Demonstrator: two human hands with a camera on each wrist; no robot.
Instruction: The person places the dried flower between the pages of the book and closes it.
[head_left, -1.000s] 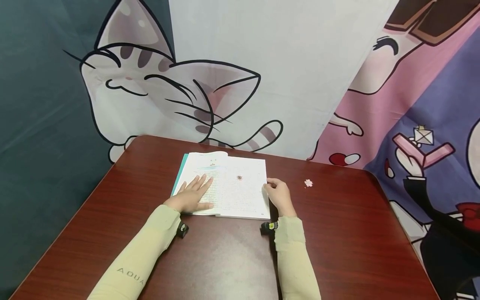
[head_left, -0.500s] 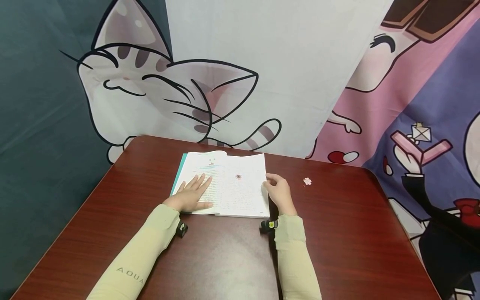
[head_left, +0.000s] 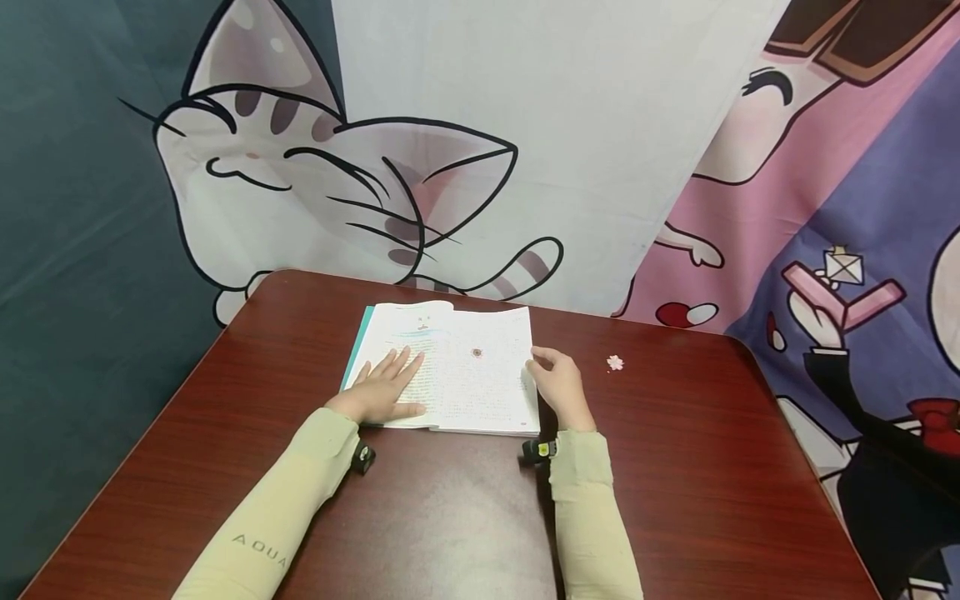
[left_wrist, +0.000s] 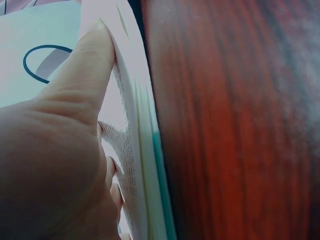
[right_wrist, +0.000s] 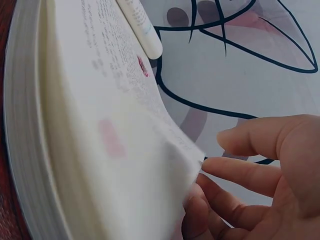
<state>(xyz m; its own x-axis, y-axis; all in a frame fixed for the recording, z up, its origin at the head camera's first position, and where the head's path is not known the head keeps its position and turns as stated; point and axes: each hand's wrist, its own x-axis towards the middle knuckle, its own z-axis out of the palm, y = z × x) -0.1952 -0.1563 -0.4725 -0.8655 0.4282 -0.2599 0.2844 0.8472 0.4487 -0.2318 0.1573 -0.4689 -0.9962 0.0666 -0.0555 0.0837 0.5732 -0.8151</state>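
Observation:
An open book with a teal cover edge lies on the table. My left hand is spread flat with its fingers apart, pressing on the left page; the thumb reaches along that page near the book's lower edge. My right hand is at the right edge of the right page. In the right wrist view, the page bows up, blurred, and one fingertip touches its raised edge. A gap shows between the two upper fingers. Other fingers are loosely bent beside the page, partly hidden by it.
A small pink-white flower-shaped piece lies right of the book. The dark red-brown table ends at a cartoon cat backdrop close behind the book. A black wrist camera is strapped to the left wrist.
The small mark at the right page's lower corner looks dark before and reddish now. Both hands stay in nearly the same places, and the whole view shifts slightly.

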